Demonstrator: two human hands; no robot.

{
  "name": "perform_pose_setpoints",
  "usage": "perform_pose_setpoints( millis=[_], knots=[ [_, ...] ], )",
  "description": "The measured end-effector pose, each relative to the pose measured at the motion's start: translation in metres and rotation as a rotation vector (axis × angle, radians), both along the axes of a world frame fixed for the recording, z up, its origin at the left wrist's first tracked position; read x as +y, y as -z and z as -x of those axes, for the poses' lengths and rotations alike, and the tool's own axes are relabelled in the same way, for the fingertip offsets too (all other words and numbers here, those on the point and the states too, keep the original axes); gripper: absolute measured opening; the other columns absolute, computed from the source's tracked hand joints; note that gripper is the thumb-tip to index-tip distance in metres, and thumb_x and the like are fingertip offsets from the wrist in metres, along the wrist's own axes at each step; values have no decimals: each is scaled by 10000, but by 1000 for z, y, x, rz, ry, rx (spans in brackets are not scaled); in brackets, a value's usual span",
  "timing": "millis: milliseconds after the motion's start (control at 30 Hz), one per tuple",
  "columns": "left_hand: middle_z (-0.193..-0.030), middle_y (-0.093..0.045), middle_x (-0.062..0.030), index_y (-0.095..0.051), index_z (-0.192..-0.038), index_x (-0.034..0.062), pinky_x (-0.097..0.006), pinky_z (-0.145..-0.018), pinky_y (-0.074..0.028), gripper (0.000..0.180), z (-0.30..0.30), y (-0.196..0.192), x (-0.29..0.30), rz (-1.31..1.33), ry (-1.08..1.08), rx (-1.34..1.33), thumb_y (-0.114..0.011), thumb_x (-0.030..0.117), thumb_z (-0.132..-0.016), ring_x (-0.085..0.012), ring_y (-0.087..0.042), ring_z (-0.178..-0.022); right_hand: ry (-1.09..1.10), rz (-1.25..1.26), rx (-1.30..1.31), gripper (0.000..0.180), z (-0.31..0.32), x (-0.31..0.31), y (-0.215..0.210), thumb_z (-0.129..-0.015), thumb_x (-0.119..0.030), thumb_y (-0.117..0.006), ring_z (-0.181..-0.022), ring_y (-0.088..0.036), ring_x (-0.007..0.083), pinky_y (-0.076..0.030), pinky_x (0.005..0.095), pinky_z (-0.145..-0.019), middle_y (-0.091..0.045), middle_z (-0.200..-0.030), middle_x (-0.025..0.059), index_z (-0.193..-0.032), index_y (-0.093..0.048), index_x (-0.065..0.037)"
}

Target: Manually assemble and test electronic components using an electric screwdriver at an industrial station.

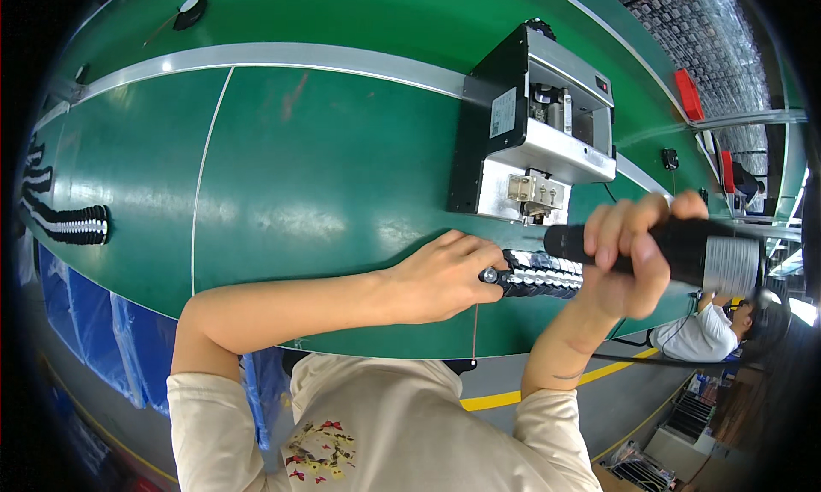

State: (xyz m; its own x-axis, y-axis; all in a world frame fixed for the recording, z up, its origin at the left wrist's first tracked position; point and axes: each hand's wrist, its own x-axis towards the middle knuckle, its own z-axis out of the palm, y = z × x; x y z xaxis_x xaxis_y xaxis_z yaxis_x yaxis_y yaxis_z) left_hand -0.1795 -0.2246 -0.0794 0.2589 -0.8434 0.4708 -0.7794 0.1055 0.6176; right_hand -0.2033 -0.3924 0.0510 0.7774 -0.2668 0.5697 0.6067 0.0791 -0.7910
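Observation:
Both my hands are over the green work table (333,184). My left hand (453,278) is closed round the left end of a row of black and silver parts (547,278) packed tightly together. Near its fingers, a small round metal piece (488,275) shows at the row's end. My right hand (629,248) grips a black electric screwdriver (727,261), somewhat smeared by motion. The tool lies tilted nearly flat above the row's right end, its narrow nose pointing left. The hand and tool partly hide that end of the row.
A black and silver bench machine (547,150) stands just beyond my hands. More rows of black and silver parts (77,225) lie at the far left. Blue-covered stacks (103,329) sit below the left edge. A person in white (697,334) is at the right. A cord runs below the screwdriver.

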Motion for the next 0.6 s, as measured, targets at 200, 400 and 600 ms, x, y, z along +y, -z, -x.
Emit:
perform_pose_setpoints(
  millis=[200,400,600],
  knots=[
    [-1161,-556,-57,-710,-972,162,-409,-942,-426,233,1,0,1,-52,-42,-39,-688,166,-740,-278,-524,-1139,23,-33,48,455,44,8,14,-784,1,-617,-424,-470,156,-431,318,-443,-472,-627,53,-1159,-370,-72],
    [-1161,-564,-60,-714,-986,160,-408,-954,-423,242,0,-2,0,-36,-40,-32,-693,161,-745,-286,-521,-1152,86,-51,119,443,54,11,26,-781,-21,-650,-431,-474,156,-429,311,-434,-475,-621,53,-1128,-381,-78],
    [-1172,-556,-62,-711,-977,143,-415,-956,-421,252,0,-3,0,-31,-30,-17,-704,140,-725,-293,-514,-1163,64,86,35,381,57,17,36,-783,-9,-601,-406,-426,133,-411,298,-426,-447,-622,49,-1099,-397,-71]
  ],
)
